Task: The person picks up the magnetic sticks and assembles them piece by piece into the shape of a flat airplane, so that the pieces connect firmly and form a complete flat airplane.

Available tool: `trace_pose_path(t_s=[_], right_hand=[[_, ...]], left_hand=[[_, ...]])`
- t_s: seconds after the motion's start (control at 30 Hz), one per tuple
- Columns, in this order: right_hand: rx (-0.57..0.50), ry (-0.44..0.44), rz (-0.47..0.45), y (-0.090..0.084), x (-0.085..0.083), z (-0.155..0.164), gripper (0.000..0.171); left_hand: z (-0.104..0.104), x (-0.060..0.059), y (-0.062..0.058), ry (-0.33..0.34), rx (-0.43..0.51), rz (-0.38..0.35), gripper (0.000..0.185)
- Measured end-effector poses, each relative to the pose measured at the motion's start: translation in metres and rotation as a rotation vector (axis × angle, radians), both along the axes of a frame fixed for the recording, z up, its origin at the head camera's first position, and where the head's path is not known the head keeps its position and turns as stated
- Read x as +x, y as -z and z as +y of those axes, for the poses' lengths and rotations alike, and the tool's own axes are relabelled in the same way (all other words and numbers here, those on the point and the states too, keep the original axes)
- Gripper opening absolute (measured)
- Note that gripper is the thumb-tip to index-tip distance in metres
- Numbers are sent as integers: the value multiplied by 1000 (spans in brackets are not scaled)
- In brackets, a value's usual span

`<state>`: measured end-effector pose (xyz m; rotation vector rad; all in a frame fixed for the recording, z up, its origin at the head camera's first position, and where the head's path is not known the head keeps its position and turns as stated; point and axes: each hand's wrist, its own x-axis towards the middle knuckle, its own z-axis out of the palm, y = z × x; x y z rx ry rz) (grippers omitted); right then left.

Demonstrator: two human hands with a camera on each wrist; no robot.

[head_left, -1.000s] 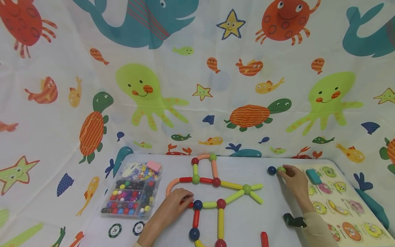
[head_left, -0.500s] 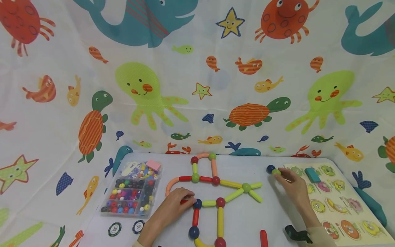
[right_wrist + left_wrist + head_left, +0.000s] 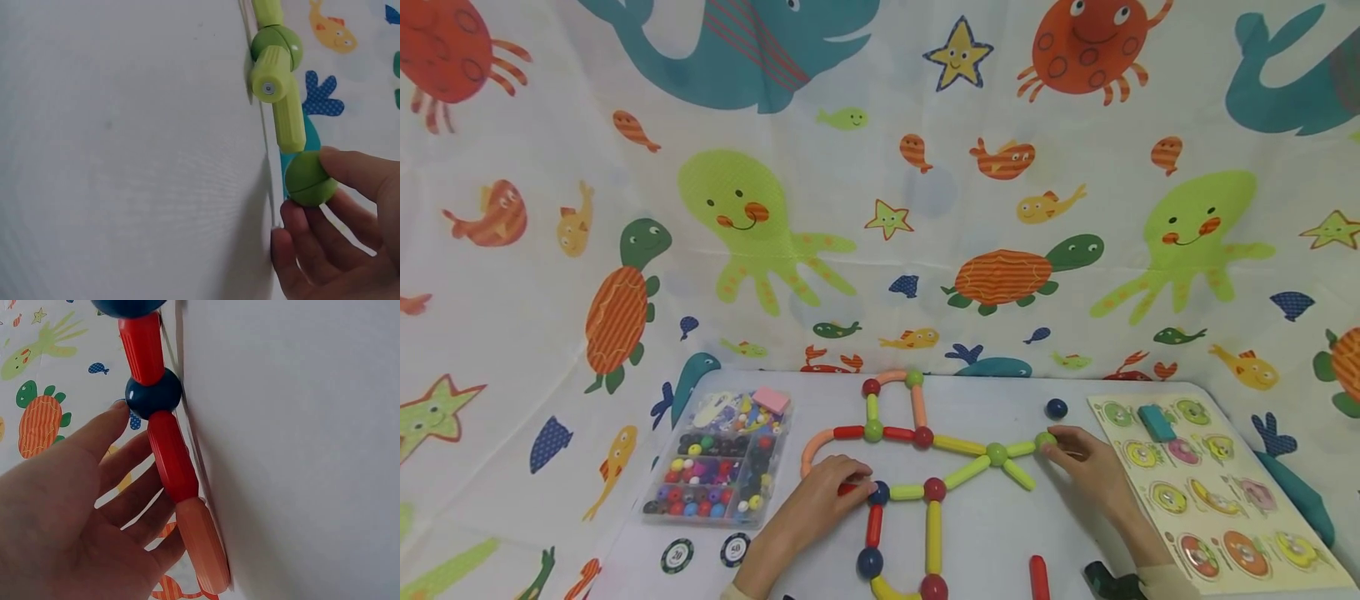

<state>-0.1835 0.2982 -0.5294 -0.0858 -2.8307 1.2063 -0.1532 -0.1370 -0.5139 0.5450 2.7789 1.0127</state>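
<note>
A flat figure of coloured rods and balls (image 3: 925, 492) lies on the white table (image 3: 992, 542). My left hand (image 3: 850, 490) rests on its left side, fingers lying along a red rod (image 3: 172, 456), with a fingertip touching a dark blue ball (image 3: 153, 394). My right hand (image 3: 1063, 454) pinches a green ball (image 3: 1045, 440) between thumb and fingers. The green ball (image 3: 310, 179) sits at the outer tip of a lime rod (image 3: 287, 122), which runs from a green hub ball (image 3: 278, 44).
A loose dark blue ball (image 3: 1057, 408) lies behind my right hand. A clear bead box (image 3: 722, 458) stands left, with two poker chips (image 3: 677, 556) in front. A peg puzzle board (image 3: 1206, 471) with a teal block (image 3: 1156, 422) lies right. A loose red rod (image 3: 1039, 577) lies near the front edge.
My right hand carried the green ball from beside the loose blue ball, leftward and nearer, to the tip of the lime rod. My left hand stayed on the red rod.
</note>
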Motion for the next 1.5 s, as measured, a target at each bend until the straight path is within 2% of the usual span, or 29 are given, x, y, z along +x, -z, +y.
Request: trace_pose_path(t_s=[0.33,0.57,0.67,0.83,1.0,1.13,1.33,1.5], right_hand=[[-10,4,-16,2,0,-2,43],[-9,-8,-12,1,-1,-1,43],[-6,-12,-12,-2,-4,1,45],[-20,34,21,-14,-8,10,44],[-47,124,70,-23,-18,17,47],[-73,186,52,-25,-32,20,52],[-130,210,-31,-15,-52,19,58],[-126,188,-84,-9,-57,16,57]], left_hand=[[0,0,0,0,-4,-1,35],[0,0,0,-2,1,3,36],[0,0,0,-1,-4,9,36],[0,0,1,2,-14,23,36],[-1,0,1,0,-15,23,36],[-1,0,1,0,-13,18,36],[-2,0,2,-2,-8,21,37],[-2,0,1,-5,-11,12,37]])
